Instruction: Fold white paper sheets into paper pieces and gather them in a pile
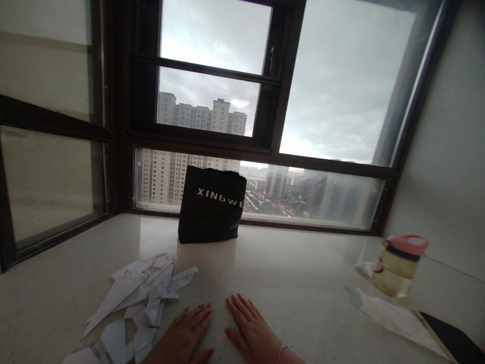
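My left hand (184,333) lies flat on the pale speckled sill (303,283), fingers stretched out, holding nothing. Just left of it is a loose heap of folded white papers (146,290), some of them shaped into points. My right hand (250,326) also rests palm down on the sill, a short gap from the left, with its thumb held apart from the fingers and nothing in it. Beyond both hands a black bag (212,207) with white lettering stands upright close to the window.
At the right stands a yellowish see-through bottle (396,268) with a pink lid, partly full. Near it lie a crumpled white tissue (397,316) and a dark flat object (450,336), perhaps a phone. Dark window frames (322,164) border the sill at the back and left.
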Tool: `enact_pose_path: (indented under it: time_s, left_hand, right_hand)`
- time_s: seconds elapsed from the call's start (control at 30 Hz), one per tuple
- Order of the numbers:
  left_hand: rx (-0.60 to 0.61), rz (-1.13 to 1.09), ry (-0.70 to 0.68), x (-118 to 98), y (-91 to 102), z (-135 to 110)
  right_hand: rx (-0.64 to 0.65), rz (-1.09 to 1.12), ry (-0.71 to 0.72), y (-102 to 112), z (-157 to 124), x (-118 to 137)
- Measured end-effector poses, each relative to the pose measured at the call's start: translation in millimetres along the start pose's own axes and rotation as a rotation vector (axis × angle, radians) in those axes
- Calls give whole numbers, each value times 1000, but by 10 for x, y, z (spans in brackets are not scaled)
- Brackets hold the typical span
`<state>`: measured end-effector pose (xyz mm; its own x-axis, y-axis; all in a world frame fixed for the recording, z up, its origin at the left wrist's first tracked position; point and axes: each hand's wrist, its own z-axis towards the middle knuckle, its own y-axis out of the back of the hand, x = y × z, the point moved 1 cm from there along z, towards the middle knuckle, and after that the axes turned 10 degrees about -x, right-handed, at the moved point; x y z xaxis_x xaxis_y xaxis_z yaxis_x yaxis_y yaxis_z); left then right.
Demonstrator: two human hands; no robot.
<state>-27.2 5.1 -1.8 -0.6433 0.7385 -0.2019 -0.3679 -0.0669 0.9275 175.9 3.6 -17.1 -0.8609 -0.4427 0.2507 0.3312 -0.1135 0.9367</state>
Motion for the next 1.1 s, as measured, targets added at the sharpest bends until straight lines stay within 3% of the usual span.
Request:
enact_pose_path:
  time_s: [0.33,0.5,0.77,1.1]
  left_hand:
    - [-23,-26,-8,50,-44,18]
    - [90,-37,7,41,-24,38]
    - [45,44,12,-56,57,12]
    - [-10,-32,-26,67,-70,4]
  right_hand:
    - [-8,-2,8,-12,2,-17]
    - [19,-15,12,13,8,-1]
    - [0,-5,10,-7,7,-17]
    - [-14,-3,14,-20,5,-25]
